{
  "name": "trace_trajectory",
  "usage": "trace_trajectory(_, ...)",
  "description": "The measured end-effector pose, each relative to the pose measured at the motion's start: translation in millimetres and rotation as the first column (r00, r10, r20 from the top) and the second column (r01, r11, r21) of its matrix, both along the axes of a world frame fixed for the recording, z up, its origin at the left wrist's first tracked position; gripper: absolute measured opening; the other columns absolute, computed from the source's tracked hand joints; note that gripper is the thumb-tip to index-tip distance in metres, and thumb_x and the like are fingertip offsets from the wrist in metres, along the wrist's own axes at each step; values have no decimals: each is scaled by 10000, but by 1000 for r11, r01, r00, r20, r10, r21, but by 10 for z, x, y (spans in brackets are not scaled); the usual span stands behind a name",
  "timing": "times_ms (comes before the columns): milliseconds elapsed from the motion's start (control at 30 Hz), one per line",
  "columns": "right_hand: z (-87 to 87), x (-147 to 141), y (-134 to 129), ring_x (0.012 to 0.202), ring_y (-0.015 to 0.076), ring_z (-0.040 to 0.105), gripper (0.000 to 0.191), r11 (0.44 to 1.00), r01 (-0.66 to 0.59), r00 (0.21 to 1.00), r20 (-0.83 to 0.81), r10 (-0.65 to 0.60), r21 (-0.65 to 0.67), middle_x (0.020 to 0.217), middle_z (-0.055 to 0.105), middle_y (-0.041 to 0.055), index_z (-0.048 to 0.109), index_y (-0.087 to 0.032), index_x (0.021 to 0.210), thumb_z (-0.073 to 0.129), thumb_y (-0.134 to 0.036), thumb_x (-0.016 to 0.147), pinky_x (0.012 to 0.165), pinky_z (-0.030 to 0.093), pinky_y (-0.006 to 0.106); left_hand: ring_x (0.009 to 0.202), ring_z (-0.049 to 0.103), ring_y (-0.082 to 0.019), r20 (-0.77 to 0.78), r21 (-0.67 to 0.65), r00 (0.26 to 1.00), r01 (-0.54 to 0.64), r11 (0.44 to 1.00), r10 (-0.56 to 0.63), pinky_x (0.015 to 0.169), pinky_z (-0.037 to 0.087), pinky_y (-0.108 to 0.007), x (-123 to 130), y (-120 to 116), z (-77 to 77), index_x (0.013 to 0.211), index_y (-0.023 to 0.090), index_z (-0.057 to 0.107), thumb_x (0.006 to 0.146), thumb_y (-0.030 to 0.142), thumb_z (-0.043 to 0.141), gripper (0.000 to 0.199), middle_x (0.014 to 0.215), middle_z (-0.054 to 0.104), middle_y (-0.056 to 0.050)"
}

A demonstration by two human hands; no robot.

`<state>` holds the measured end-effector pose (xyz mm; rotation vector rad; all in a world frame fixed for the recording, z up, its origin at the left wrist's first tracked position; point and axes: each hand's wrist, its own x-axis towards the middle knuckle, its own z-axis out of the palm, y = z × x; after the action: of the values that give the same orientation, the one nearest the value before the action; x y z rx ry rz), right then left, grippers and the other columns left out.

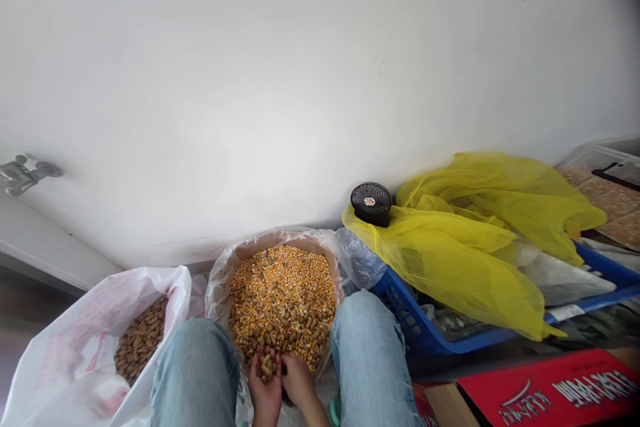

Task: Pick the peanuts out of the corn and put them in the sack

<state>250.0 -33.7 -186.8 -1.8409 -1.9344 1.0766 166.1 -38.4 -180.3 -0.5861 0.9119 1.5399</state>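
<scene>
A bag lined with clear plastic [219, 293] stands between the person's knees, full of yellow corn kernels [283, 273] with brown nuts in shells mixed in, mostly toward the near side. Over its near edge, my left hand [265, 380] is palm up, with several shelled-looking brown nuts [267, 367] cupped in it. Beside it, touching or nearly touching, my right hand [297, 380] has its fingers bent in toward the left palm; its fingertips are too small to make out. At the left, a white plastic bag [65, 353] holds brown nuts [143, 340].
A white wall [250, 93] rises behind the bags. To the right are a blue basket [450, 345], yellow mesh cloth [460, 267], a small black fan [371, 203] and a red box [545, 393]. Jeans-clad knees [373, 360] flank the corn bag.
</scene>
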Motion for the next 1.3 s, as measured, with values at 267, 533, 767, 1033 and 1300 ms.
trace_trajectory(267, 161, 25, 83, 807, 169, 534, 214, 973, 222, 962, -178, -209, 55, 835, 581, 46, 568, -193, 797, 376, -148, 715, 700, 385, 240, 619, 567, -112, -11, 4, 1000, 12, 1000, -12, 611, 462, -257, 6, -1, 29, 822, 173, 542, 749, 141, 392, 170, 700, 574, -28)
trace_trajectory(533, 458, -41, 100, 789, 133, 519, 160, 991, 113, 903, -423, -72, 73, 804, 541, 15, 569, -202, 737, 422, -152, 698, 713, 376, 210, 637, 578, -127, 1, -30, 1000, 13, 999, -13, 610, 448, -251, 36, 26, 75, 771, 188, 559, 743, 125, 370, 201, 688, 590, -30)
trace_trajectory(767, 481, -61, 82, 811, 133, 519, 160, 989, 114, 888, -455, -60, 92, 836, 542, 20, 575, -205, 806, 429, -228, 745, 725, 379, 212, 651, 583, -136, -15, -28, 999, 31, 999, -31, 623, 450, -258, 38, 24, 48, 791, 173, 546, 723, 135, 404, 163, 717, 588, -44)
trace_trajectory(1033, 92, -7, 119, 829, 152, 538, 290, 957, 289, 918, -285, -275, 9, 870, 596, 84, 564, -146, 863, 285, -195, 803, 731, 388, 242, 599, 569, -108, -12, -30, 1000, -8, 1000, 8, 589, 460, -238, 33, 24, 10, 798, 165, 544, 730, 125, 404, 161, 688, 579, -20)
trace_trajectory(1300, -19, 14, 5, 789, 173, 549, 249, 999, -29, 985, -172, 25, -20, 814, 626, 54, 639, -196, 771, 417, -120, 687, 707, 384, 256, 580, 563, -105, -23, -47, 1000, -7, 999, 6, 571, 452, -244, 36, 17, 44, 776, 167, 543, 756, 135, 378, 170, 654, 570, -10)
